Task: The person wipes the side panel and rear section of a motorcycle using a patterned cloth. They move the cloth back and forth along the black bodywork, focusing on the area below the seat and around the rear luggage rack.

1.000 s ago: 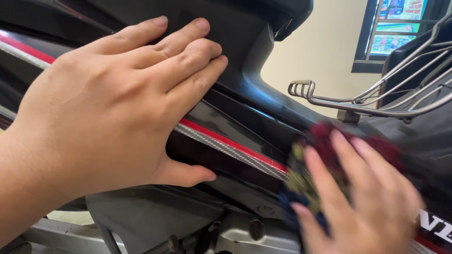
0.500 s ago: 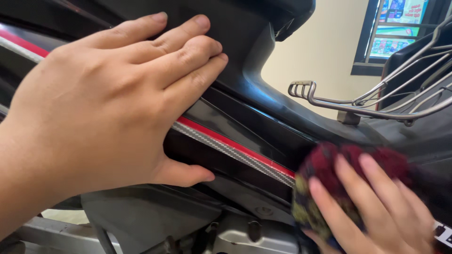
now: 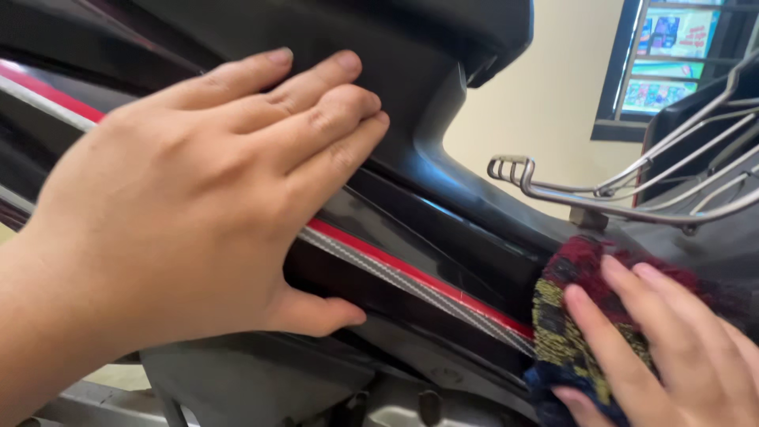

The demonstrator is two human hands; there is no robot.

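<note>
Black glossy plastic fills most of the view: the side panel of a motorbike, crossed by a red stripe with a silvery band just beneath it, running down from the upper left to the lower right. Nearest the camera, the left hand lies flat on this panel, fingers stretched out and close together, gripping nothing, thumb tucked below the stripe. At the lower right, the right hand presses a woolly cloth of dark red, yellow and blue against the panel where the stripe ends; its fingers lie spread over the cloth, pushing rather than clenching. Just beyond the cloth, a metal rack of bent rods juts out. Farther back stands a cream wall, and at the upper right a dark-framed window with colourful posters.
</note>
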